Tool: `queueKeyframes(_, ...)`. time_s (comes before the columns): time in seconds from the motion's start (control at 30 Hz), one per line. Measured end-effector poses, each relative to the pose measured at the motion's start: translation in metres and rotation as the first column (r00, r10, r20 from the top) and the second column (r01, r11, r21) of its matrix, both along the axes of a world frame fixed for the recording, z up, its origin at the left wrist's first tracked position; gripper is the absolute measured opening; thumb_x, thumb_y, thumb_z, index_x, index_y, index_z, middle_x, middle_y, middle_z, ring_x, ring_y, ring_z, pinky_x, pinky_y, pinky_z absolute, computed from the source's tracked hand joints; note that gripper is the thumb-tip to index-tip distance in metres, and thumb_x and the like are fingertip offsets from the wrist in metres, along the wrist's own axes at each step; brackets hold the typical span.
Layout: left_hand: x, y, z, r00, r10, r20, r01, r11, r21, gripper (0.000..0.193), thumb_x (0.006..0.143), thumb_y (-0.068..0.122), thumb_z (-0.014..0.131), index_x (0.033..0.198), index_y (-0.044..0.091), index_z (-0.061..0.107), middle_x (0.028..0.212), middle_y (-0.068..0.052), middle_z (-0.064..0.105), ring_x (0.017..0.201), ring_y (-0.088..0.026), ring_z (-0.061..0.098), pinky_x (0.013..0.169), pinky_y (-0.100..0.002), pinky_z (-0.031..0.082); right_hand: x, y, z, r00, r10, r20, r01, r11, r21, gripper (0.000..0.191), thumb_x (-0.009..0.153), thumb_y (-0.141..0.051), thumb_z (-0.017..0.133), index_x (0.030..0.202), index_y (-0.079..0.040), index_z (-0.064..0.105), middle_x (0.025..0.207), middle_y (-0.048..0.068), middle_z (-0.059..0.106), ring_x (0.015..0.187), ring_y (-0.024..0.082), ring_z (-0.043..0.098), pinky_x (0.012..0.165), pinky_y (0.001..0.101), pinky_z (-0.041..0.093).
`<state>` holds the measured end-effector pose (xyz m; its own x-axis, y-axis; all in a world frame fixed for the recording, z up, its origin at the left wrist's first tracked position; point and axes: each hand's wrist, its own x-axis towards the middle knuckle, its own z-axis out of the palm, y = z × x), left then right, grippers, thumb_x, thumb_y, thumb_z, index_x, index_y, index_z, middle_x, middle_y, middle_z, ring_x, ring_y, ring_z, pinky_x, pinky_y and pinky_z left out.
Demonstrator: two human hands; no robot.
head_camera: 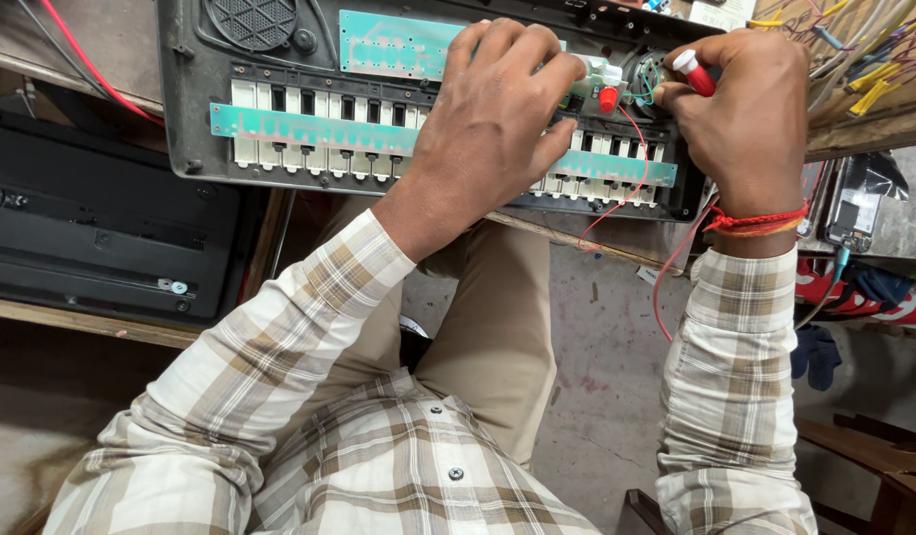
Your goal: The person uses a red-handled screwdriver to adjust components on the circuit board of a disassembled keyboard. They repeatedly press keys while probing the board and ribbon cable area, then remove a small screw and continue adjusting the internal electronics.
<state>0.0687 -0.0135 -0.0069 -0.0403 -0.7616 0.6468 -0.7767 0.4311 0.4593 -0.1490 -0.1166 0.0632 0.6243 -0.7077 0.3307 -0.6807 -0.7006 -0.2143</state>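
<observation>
Pinching a red-tipped tool (692,71), the right hand (745,119) works at upper right; left hand (492,109) presses spread on the opened keyboard's (279,129) green board (309,127).

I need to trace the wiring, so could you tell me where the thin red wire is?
The thin red wire hangs from the opened keyboard, between the left hand and right hand.

Soft even daylight (edges bowed), sharp focus
</observation>
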Motion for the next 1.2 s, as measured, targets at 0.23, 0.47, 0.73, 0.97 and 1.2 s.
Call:
queueKeyframes(0.23, -0.002, -0.003, 0.004, 1.000, 0.008, 0.012, -0.008, 1.000, -0.006, 0.035, 0.086, 0.020, 0.084, 0.116, 0.008, 0.069, 0.113, -0.007, 0.061, 0.116, -0.029, 0.055, 0.110, -0.050, 0.036, 0.002, 0.024, 0.009, 0.996, 0.057, 0.074, -0.051, 0.995, -0.081, 0.019, 0.087, 0.009, 0.074, 0.106, 0.009, 0.075, 0.094, 0.023, 0.071, 0.084, 0.030, 0.071, 0.076, 0.0377, 0.054)
queueKeyframes(0.47, -0.002, 0.002, 0.010, 1.000, -0.002, 0.006, 0.002, 1.000, -0.007, 0.034, 0.087, 0.021, 0.085, 0.114, 0.008, 0.069, 0.111, -0.007, 0.060, 0.113, -0.028, 0.055, 0.112, -0.052, 0.035, -0.021, 0.050, 0.011, 0.837, 0.000, 0.547, 0.058, 0.994, -0.090, 0.013, 0.115, -0.008, 0.064, 0.122, 0.002, 0.069, 0.108, 0.015, 0.073, 0.075, 0.021, 0.067, 0.060, 0.0291, 0.047)
queueKeyframes(0.73, -0.004, 0.018, 0.019, 1.000, -0.026, -0.009, 0.026, 1.000, -0.012, 0.034, 0.086, 0.020, 0.085, 0.113, 0.006, 0.069, 0.113, -0.009, 0.062, 0.115, -0.030, 0.056, 0.112, -0.052, 0.035, -0.069, 0.058, -0.029, 0.496, 0.047, 0.867, 0.028, 0.997, -0.070, 0.064, 0.115, -0.054, 0.033, 0.110, 0.005, 0.059, 0.079, 0.012, 0.056, 0.055, 0.021, 0.050, 0.052, 0.0312, 0.045)
queueKeyframes(0.97, -0.003, 0.036, 0.018, 0.998, -0.039, -0.058, 0.037, 0.999, -0.030, 0.033, 0.088, 0.018, 0.083, 0.115, 0.006, 0.068, 0.117, -0.011, 0.063, 0.117, -0.030, 0.057, 0.112, -0.048, 0.038, -0.035, 0.089, -0.056, 0.370, -0.063, 0.927, 0.186, 0.982, -0.008, 0.067, 0.113, -0.060, 0.042, 0.104, 0.004, 0.060, 0.074, 0.010, 0.057, 0.052, 0.019, 0.057, 0.048, 0.0304, 0.051)
queueKeyframes(1.2, -0.010, 0.040, 0.014, 0.998, -0.007, -0.063, 0.006, 1.000, -0.027, 0.037, 0.084, 0.018, 0.082, 0.115, 0.005, 0.067, 0.113, -0.012, 0.063, 0.114, -0.032, 0.058, 0.109, -0.047, 0.042, 0.025, 0.105, -0.074, 0.536, 0.125, 0.835, 0.076, 0.978, -0.195, 0.057, 0.113, -0.046, 0.055, 0.136, 0.006, 0.058, 0.117, 0.014, 0.064, 0.088, 0.021, 0.067, 0.076, 0.0330, 0.059)
